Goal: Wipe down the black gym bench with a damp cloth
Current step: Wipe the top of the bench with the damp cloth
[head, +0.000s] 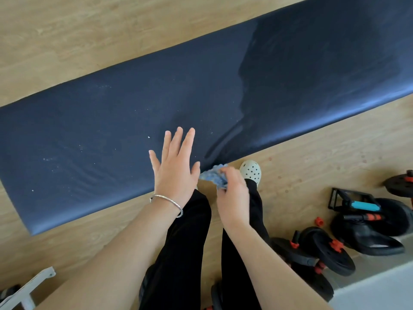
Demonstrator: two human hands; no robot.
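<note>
The black gym bench (pixel 111 121) runs across the view from lower left to upper right. Its right part looks darker and glossy, its left part is dull with white specks. My left hand (pixel 176 166), with a silver bangle on the wrist, rests flat on the pad near its front edge, fingers spread. My right hand (pixel 232 193) is just off the front edge, closed around a crumpled blue cloth (pixel 213 176) that touches the bench's edge.
Wooden floor (pixel 67 41) lies all around. Black dumbbell plates with orange collars (pixel 324 253) and a black roller with a blue grip (pixel 366 206) sit at the right. My legs and a white clog (pixel 251 172) stand by the bench. A white frame (pixel 26 287) is at the lower left.
</note>
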